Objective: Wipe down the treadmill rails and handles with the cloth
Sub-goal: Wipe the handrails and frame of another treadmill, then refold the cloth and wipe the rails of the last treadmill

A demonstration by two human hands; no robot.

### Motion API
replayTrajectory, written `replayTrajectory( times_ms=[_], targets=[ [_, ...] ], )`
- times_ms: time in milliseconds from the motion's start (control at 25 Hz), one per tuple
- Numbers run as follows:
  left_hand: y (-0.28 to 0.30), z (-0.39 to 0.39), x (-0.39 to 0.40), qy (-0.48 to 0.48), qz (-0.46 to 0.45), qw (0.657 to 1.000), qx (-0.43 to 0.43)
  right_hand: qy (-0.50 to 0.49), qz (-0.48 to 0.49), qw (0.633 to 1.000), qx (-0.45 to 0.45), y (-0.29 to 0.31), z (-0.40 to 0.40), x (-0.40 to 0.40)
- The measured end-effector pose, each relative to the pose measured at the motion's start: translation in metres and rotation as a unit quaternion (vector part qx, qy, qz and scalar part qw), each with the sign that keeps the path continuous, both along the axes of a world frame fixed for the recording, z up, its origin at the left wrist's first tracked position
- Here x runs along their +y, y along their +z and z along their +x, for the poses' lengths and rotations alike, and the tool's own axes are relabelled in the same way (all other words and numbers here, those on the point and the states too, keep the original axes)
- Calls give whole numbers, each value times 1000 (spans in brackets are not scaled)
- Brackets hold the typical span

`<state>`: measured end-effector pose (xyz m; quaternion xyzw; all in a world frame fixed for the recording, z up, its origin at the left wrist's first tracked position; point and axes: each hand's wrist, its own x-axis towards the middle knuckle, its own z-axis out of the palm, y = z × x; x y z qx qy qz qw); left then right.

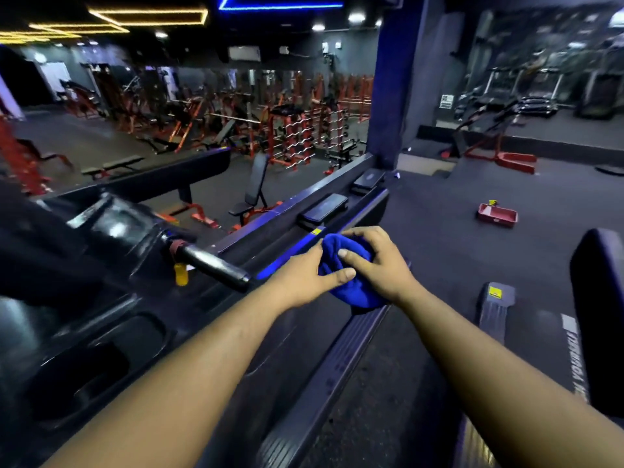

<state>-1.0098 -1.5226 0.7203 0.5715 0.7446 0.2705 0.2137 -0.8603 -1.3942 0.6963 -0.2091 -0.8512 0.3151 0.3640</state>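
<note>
A bunched blue cloth (pixel 349 285) sits between both my hands above the treadmill's side rail (pixel 324 373). My left hand (pixel 304 278) grips the cloth's left side, thumb across it. My right hand (pixel 374 261) covers the top and right of the cloth, fingers curled over it. To the left, a black padded handle (pixel 212 265) sticks out from the treadmill console (pixel 111 228), its end just left of my left hand. Much of the cloth is hidden under my fingers.
A yellow safety clip (pixel 181 273) hangs under the handle. A neighbouring treadmill (pixel 597 305) stands at the right. A red tray (pixel 496 215) lies on the floor beyond. Benches and orange racks (pixel 290 136) fill the gym floor behind a blue pillar (pixel 388 89).
</note>
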Motion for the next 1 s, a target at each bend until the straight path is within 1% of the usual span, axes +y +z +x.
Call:
replayTrajectory(
  times_ms=[40,120,240,360,400,480,560,600,640,720,760,840,920,960,1000],
  targets=[
    [-1,4,24,-2,27,999,-46,-8,-34,999,14,3,5,14],
    [-2,12,81,17,73,992,-99,-23,-83,996,26,9,20,57],
    [-3,23,161,28,102,977,-186,-42,-115,992,32,15,42,124],
    [6,42,230,42,127,964,-231,-112,-180,976,54,16,59,188],
    [9,48,253,31,130,959,-250,-139,-209,967,49,15,65,211],
    [14,56,294,-8,121,952,-282,-149,-290,945,34,13,76,246],
    [19,57,326,-46,106,947,-300,-118,-372,920,34,10,85,268],
    [21,57,345,-62,103,946,-301,-101,-392,913,47,7,89,281],
    [23,56,360,-80,108,947,-293,-83,-402,909,65,3,92,291],
    [29,51,394,-131,128,957,-227,-77,-402,905,114,1,94,314],
    [32,44,414,-155,134,964,-168,-86,-391,906,137,2,94,327],
    [34,28,451,-193,130,972,-20,-139,-342,913,172,7,95,353],
    [35,13,482,-207,104,965,123,-195,-302,910,206,18,102,374],
    [36,8,500,-212,97,958,168,-218,-285,909,211,23,106,388],
    [39,5,517,-218,93,953,189,-234,-268,912,206,30,108,400]
  ],
)
